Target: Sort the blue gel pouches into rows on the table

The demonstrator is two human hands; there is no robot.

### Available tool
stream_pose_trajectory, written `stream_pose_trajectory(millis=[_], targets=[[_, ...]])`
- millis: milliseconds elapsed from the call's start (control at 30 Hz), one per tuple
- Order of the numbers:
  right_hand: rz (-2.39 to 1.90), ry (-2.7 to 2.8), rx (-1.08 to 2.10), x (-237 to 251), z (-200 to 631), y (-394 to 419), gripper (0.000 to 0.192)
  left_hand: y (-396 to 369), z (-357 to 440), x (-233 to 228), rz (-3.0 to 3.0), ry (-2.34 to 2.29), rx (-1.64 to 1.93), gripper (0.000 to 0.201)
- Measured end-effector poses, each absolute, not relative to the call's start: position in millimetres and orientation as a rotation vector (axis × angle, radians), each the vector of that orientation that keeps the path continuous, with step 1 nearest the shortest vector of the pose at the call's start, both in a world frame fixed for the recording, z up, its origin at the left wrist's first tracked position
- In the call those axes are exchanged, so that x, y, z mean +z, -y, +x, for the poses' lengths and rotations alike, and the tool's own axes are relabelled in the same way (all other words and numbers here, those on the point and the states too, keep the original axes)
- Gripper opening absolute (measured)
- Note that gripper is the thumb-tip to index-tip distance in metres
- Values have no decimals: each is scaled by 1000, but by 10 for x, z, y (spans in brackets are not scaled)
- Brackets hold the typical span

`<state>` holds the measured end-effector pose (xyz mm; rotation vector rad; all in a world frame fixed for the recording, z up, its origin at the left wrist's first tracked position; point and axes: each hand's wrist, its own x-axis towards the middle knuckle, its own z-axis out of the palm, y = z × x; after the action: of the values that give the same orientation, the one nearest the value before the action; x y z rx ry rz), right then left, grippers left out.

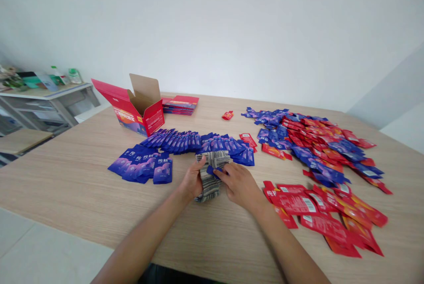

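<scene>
Two hands meet at the middle of the counter, both curled around a thick stack of packets seen edge-on, its silvery edges toward the camera. The left hand wraps the stack's left side with fingers closed on it; the right hand presses in from the right, its fingertips pinching a blue packet at the top of the stack. At twelve o'clock from the hands a long row of blue packets lies overlapped, ending at ten o'clock in a fanned blue group. At eleven o'clock stands an open red carton, with flat red cartons stacked just behind it. At four o'clock lie red packets, and at two o'clock a mixed red and blue heap.
</scene>
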<state>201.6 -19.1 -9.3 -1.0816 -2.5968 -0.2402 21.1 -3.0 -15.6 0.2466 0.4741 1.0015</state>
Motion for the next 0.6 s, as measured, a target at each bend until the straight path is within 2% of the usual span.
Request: stream_pose_trajectory(millis=[167,300,600], targets=[[-1113,2395,-392,-197,1902,201,62,0,185,-178,153,-548,940,50],[-1035,2506,-300,-246,1815,219,73,41,191,-177,188,-521,921,53],[-1021,2710,-39,-95,1991,229,65,-12,103,-106,254,-448,968,55]])
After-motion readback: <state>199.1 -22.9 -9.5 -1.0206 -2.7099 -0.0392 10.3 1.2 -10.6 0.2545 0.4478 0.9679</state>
